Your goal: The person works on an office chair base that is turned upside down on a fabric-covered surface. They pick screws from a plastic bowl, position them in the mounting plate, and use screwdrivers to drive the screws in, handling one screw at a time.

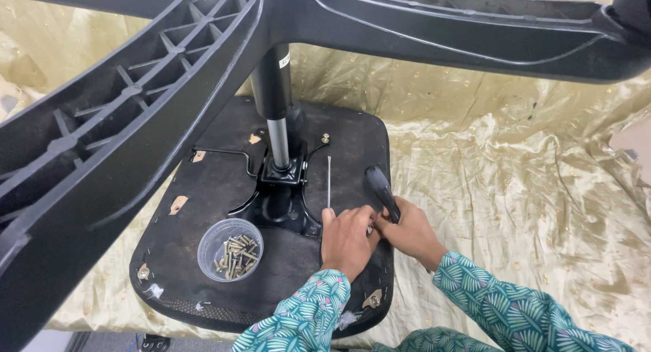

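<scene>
Overhead, the black chair base fills the upper frame while the right hand grips a black-handled tool, the left hand lies fingers-curled beside it, and a screw cup sits at lower left.

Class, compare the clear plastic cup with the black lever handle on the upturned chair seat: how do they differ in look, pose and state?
The clear cup is round and see-through; the lever handle is long, black and opaque. The cup stands upright, holding brass-coloured screws; the handle slants. No hand touches the cup, while the right hand is at the handle's lower end. Both are over the black seat underside.
</scene>
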